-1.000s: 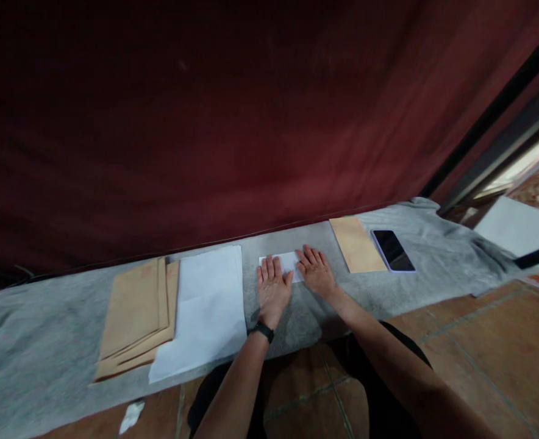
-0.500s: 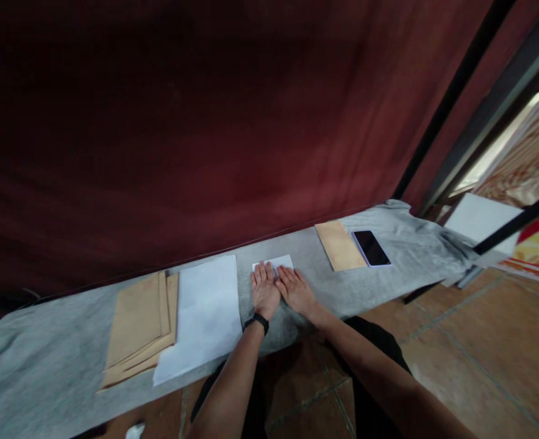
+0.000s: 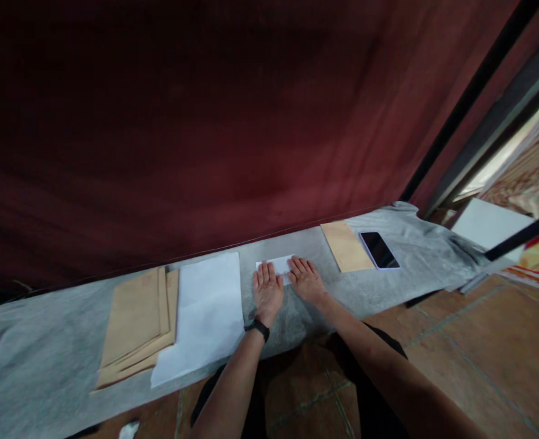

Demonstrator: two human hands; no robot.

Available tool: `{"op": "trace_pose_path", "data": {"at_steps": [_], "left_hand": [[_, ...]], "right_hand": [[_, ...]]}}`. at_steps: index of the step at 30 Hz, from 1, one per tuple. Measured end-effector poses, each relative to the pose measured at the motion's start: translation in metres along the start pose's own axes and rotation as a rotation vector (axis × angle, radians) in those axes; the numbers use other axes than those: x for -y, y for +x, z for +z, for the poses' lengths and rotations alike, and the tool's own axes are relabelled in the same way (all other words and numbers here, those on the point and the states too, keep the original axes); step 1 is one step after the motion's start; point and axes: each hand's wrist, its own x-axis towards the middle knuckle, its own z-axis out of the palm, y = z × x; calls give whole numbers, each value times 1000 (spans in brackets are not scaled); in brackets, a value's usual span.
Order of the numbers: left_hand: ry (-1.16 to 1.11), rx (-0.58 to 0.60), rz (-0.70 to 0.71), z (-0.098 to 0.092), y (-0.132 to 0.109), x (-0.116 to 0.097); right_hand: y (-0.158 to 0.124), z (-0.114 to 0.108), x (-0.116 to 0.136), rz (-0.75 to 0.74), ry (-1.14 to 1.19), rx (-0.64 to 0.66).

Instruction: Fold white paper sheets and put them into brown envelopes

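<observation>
Brown envelopes (image 3: 135,314) lie against white sheets (image 3: 210,311) on the grey cloth (image 3: 54,335) over the table (image 3: 388,289). Next, the left hand (image 3: 268,294) rests flat, fingers nearly together, on a small white paper (image 3: 280,266); the right hand (image 3: 306,281), fingers slightly spread, covers its other end. Uneven pressure could skew the paper, or rucked cloth crease it. Farther right are a single envelope (image 3: 347,247) and a phone (image 3: 379,250).

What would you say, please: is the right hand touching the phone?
No, the right hand rests at the right end of the small white paper, while the phone lies apart, farther right.
</observation>
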Motion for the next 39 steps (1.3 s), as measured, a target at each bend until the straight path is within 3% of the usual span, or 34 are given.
{"op": "trace_pose_path", "data": {"at_steps": [9,14,16,26,29,34,39], "left_hand": [[77,43,-59,-8,-9,14],[-76,29,162,-9,3,-7],[-110,57,187,-3,6,-15],[-61,32,51,10,11,-10],[-33,4,40,13,11,-9],[9,31,104,16,10,-5],[-8,74,56,7,14,9]], "right_hand": [[3,5,-9,61,-9,-5],[8,-4,-10,54,10,51],[11,-7,-11,44,18,60],[17,-11,-35,70,18,36],[17,-12,-26,18,95,10],[12,-7,5,-253,232,71],[9,4,6,-207,175,50]]}}
